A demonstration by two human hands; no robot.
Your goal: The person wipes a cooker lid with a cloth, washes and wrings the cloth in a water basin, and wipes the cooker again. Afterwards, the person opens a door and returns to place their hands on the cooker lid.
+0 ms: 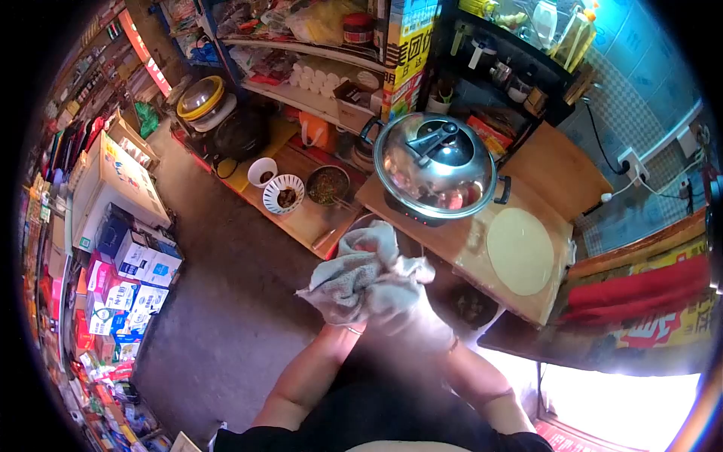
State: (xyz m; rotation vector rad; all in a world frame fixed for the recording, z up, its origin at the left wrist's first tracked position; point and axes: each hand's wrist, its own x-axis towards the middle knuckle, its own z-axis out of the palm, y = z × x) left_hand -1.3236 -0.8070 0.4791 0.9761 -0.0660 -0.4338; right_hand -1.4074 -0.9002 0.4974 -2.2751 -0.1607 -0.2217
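Bunched in front of my body is a greyish-white towel (354, 282), with both hands in its folds. My left hand (346, 332) is closed in the towel from below; its fingers are mostly covered. My right hand (443, 340) is wrapped in the towel too, hazy with glare, its fingers hidden. Beyond the towel stands a large pan with a shiny domed lid (403, 177), its black knob on top. A round flat sheet of dough (520, 252) lies on the wooden board (471, 245) to the right.
On the low wooden table (301, 230) stand a white bowl (262, 172), a striped bowl with dark food (274, 197) and a metal bowl of chopped food (327, 184). Shelves (301, 94) rise behind. Stacked boxes (143, 256) line the left. Cords and sockets (634, 166) hang on the right wall.
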